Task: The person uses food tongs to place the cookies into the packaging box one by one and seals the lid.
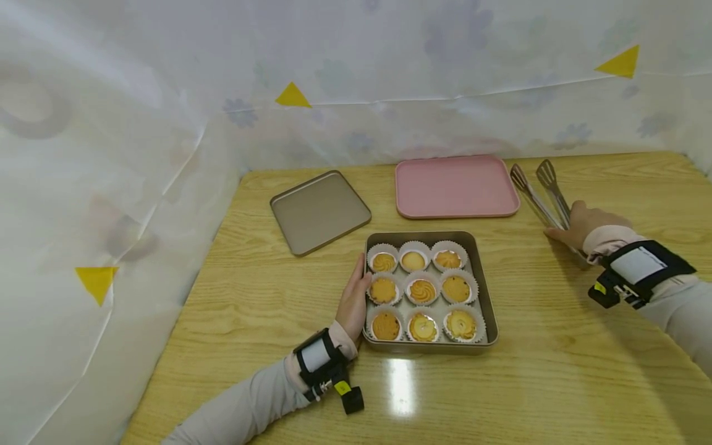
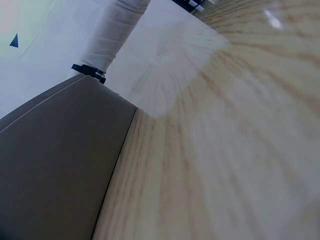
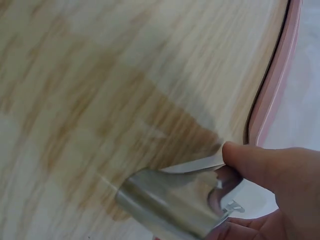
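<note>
A square metal baking tin (image 1: 428,348) stands mid-table, holding several cookies (image 1: 422,291) in white paper cups, set in rows. Against its left wall rests my left hand (image 1: 351,303), fingers stretched along the side and thumb at the rim. The left wrist view shows the tin's outer wall (image 2: 65,160) but not the hand. On the right, my right hand (image 1: 592,225) grips metal tongs (image 1: 539,201) near the bent end, their slotted heads spread apart and pointing away. In the right wrist view, thumb and fingers hold the tongs' curved end (image 3: 165,197).
A pink tray (image 1: 456,185) lies at the back of the table, just left of the tongs' heads. Left of it lies a flat grey-brown lid or shallow tray (image 1: 321,213). White patterned sheeting (image 1: 378,55) encloses the back and left of the wooden table (image 1: 250,296).
</note>
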`<state>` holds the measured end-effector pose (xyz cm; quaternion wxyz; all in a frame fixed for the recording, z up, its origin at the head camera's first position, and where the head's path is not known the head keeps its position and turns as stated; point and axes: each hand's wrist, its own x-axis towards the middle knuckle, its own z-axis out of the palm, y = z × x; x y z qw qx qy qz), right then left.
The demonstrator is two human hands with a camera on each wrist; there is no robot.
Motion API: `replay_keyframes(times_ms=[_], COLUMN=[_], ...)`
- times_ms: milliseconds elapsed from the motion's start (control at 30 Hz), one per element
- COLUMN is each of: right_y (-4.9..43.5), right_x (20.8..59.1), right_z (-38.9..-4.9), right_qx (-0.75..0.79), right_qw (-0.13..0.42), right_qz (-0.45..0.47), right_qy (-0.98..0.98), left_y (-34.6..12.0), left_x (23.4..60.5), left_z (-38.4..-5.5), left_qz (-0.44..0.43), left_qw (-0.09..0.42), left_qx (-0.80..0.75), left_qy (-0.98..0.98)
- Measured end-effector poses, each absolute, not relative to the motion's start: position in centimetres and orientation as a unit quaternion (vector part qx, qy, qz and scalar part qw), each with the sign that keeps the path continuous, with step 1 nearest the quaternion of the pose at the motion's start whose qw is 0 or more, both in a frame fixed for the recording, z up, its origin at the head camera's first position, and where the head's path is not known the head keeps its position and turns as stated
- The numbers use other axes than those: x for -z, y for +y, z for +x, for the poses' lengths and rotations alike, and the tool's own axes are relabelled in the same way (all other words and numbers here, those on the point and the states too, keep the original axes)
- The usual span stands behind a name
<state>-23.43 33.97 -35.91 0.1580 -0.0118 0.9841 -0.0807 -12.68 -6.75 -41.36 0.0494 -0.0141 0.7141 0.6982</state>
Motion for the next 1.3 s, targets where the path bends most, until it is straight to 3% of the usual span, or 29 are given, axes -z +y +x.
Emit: replay_keyframes(times_ms=[300, 467, 667, 933, 1100, 1200, 1300], right_y=[33.6, 32.7, 30.4, 22.4, 18.0, 16.4, 14.7], right_x=[34.9, 33.3, 31.3, 28.3, 28.3, 29.2, 29.9], right_z=[-23.6, -25.8, -29.4, -32.6, -35.2, -38.4, -41.5], right_qx=[0.044, 0.046, 0.045, 0.117, 0.046, 0.005, 0.002], right_qw=[0.154, 0.134, 0.094, 0.017, 0.037, 0.072, 0.122], right_qz=[-0.02, -0.029, -0.088, -0.21, -0.247, -0.264, -0.286], right_qy=[0.987, 0.99, 0.991, 0.971, 0.967, 0.962, 0.951], left_y=[-6.8, -7.3, -9.2, -15.0, -17.8, -18.4, -19.9], left_x=[41.2, 40.7, 39.0, 35.4, 33.9, 32.9, 34.4], left_z=[-12.7, -13.0, -14.4, -18.1, -19.6, -20.1, -22.3], left_qz=[-0.019, -0.034, -0.039, -0.066, -0.092, -0.121, -0.155], left_qw=[0.05, 0.043, 0.001, -0.074, -0.087, -0.069, -0.049], left_qx=[-0.695, -0.703, -0.724, -0.737, -0.724, -0.701, -0.663], left_qy=[0.717, 0.709, 0.689, 0.669, 0.679, 0.699, 0.731])
